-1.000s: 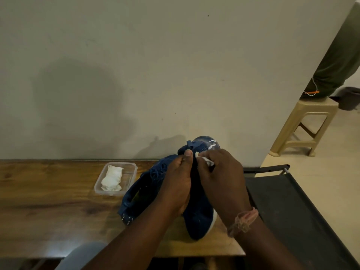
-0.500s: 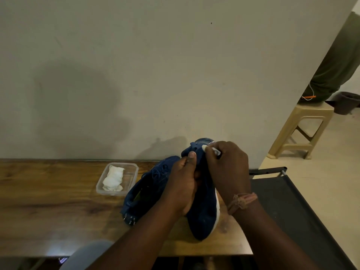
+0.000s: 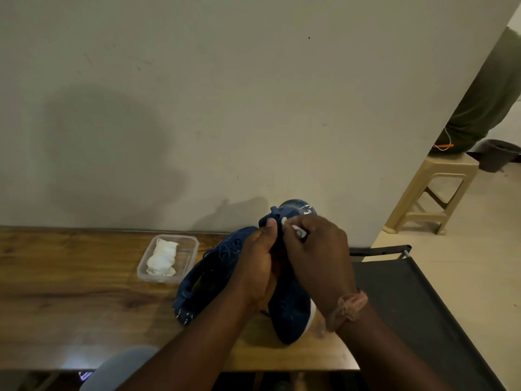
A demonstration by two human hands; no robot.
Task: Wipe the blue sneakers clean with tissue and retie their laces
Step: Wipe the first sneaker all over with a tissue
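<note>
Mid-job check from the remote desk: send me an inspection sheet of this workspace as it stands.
Surface: wooden table against a plain wall.
Job's things: two blue sneakers, right sneaker under the hands, left sneaker beside it; clear tub holding white tissue.
Clutter: nothing seen.
Grippers: left hand grips the right sneaker; right hand pinches a small white piece against it, tissue or lace tip, cannot tell.
Cables: thin white cord by the stool.
Surroundings: dark fabric chair, beige plastic stool, a person's leg.
</note>
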